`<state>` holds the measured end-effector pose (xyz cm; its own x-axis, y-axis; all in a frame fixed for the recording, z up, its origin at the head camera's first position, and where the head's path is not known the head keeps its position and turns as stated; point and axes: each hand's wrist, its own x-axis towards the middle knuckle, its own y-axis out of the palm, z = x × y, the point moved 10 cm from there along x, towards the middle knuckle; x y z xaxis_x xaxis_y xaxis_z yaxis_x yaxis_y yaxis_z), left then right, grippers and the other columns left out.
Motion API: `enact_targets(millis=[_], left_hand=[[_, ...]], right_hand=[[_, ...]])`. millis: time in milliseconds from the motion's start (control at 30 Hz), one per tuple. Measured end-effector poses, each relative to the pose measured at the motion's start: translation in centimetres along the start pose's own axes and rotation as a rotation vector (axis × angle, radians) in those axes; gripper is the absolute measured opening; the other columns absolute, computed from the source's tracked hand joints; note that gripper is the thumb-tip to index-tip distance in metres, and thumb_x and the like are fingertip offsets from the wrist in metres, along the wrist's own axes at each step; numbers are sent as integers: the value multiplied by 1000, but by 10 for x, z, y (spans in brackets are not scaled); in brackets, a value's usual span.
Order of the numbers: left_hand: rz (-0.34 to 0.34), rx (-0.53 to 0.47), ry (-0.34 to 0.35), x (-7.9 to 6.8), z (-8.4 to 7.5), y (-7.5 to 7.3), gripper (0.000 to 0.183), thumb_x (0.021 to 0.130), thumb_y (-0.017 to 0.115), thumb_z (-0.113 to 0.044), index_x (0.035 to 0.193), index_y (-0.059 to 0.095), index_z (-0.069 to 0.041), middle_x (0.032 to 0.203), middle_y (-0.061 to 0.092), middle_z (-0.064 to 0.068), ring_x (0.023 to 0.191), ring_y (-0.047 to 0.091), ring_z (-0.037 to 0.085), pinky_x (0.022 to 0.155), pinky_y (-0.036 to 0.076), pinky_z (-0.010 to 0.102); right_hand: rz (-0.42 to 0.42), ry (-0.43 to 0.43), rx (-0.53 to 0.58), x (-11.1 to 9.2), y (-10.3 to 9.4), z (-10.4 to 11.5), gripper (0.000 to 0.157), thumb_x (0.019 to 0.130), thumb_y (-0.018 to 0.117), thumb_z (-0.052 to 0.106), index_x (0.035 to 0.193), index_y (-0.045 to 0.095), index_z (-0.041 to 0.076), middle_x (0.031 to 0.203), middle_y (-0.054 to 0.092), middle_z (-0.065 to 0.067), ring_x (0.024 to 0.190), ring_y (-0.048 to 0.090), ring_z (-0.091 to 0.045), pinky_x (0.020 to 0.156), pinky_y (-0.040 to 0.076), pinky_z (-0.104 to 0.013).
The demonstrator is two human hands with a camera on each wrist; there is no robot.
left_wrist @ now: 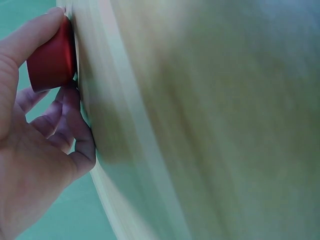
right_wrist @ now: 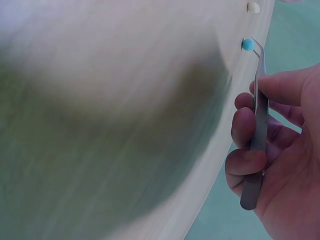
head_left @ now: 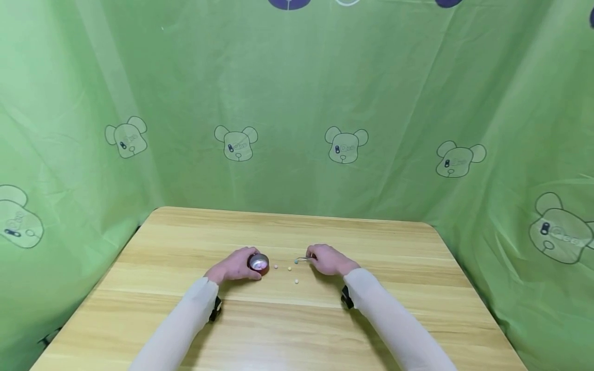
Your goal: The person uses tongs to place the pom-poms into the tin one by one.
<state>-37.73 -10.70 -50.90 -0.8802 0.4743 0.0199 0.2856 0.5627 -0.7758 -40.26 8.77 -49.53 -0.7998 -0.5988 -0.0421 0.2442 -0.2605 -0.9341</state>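
Observation:
My left hand (head_left: 237,264) holds a small round red metal cup (left_wrist: 52,60) on the table, thumb on one side and fingers on the other. Inside the cup lie a few pink balls (head_left: 262,265). In my right hand (head_left: 327,259) is a pair of bent-tip metal tweezers (right_wrist: 260,125), gripped between thumb and curled fingers. The tweezer tips are right at a small blue ball (right_wrist: 248,44) on the tabletop, one on either side of its edge. Between the hands lie a pink ball (head_left: 276,266), a yellow ball (head_left: 290,268) and, nearer me, a white ball (head_left: 296,281).
A wood-grain table (head_left: 278,330) stretches under both arms. Green curtains (head_left: 287,185) with bear-head prints hang behind it and on both sides. Dark wrist devices (head_left: 347,298) sit at the sleeve ends.

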Motion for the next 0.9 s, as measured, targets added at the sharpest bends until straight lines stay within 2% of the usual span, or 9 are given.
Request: enact_targets(millis=[233, 633, 900], left_hand=[[0, -4, 4, 0, 0, -1, 51, 72, 83, -24, 111, 56, -7, 104, 59, 4, 98, 55, 22, 88, 43, 43], [-3, -9, 5, 0, 0, -1, 50, 72, 83, -24, 111, 56, -7, 104, 59, 4, 97, 55, 21, 88, 43, 43], [-7, -2, -2, 0, 1, -1, 51, 71, 83, -24, 111, 56, -7, 104, 59, 4, 98, 55, 22, 88, 43, 43]], right_hand=[[6, 2, -5, 0, 2, 0, 7, 95, 55, 15, 96, 61, 13, 86, 58, 3, 79, 52, -13, 75, 46, -35], [18, 18, 2, -2, 4, -1, 9, 96, 54, 14, 99, 62, 11, 91, 60, 1, 84, 54, -14, 78, 46, -36], [12, -16, -7, -2, 4, 1, 8, 96, 54, 14, 97, 62, 12, 91, 60, 3, 84, 55, -13, 78, 46, -36]])
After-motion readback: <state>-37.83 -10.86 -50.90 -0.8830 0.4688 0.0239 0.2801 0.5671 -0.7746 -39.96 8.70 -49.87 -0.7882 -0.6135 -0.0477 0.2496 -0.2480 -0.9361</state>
